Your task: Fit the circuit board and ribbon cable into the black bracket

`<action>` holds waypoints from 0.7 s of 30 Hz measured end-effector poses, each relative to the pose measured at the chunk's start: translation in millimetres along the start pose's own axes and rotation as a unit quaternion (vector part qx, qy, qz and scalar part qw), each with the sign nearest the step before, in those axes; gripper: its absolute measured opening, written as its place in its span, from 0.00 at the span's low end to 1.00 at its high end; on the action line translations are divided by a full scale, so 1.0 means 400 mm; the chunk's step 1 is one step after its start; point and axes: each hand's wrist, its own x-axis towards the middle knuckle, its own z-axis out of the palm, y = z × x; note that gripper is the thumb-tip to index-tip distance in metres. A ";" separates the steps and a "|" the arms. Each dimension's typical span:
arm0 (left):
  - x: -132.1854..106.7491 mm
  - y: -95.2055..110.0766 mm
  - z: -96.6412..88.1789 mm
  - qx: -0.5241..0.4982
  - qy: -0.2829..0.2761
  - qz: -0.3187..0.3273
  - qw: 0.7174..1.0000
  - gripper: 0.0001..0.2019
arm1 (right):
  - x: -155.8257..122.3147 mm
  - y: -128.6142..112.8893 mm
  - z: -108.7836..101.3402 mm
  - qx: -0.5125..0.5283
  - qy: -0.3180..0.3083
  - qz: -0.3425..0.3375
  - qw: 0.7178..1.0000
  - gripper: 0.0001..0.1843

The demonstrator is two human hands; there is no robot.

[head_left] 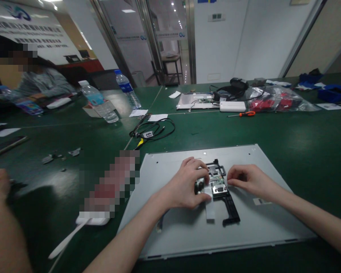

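A large pale grey flat panel lies on the green table. On top of it sits a small circuit board with metal parts, set in a black plastic bracket. My left hand is curled over the board's left side, thumb and fingers gripping it. A white flat strip runs from under that hand toward me. At the bracket's right edge, my right hand is closed in a pinch; whatever lies between its fingertips is too small to make out.
Left of the panel are a power strip with a white cable and a coiled black cable. Farther back are water bottles, an orange screwdriver and plastic bags. Another person's arm reaches in at left.
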 end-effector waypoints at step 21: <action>-0.001 -0.004 0.007 -0.001 -0.005 0.004 1.000 0.16 | 0.001 0.006 -0.002 0.029 0.002 0.023 0.999 0.08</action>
